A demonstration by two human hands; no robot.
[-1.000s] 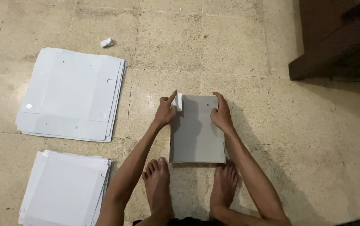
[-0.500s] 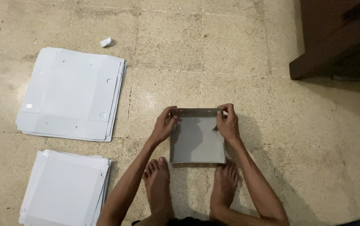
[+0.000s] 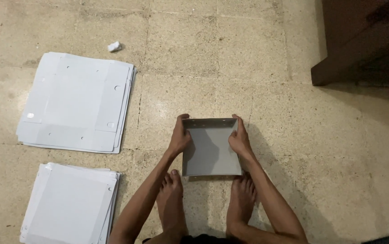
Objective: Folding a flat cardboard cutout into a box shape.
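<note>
A grey plastic sheet, partly folded into a shallow box, lies on the stone floor in front of my feet. Its far flap stands upright and its side walls are raised. My left hand grips the left wall near the far corner. On the opposite wall, my right hand holds the same spot by the far corner. Both thumbs press on the inside of the walls. My bare feet rest just behind the near edge of the box.
A stack of flat grey sheets lies to the left, with a second stack nearer me. A small crumpled white scrap sits farther away. A dark wooden piece of furniture stands at the upper right.
The sheet lay flat a second ago with my hands at its far edge. The far flap has since been folded up, and my hands have moved onto the raised side walls.
</note>
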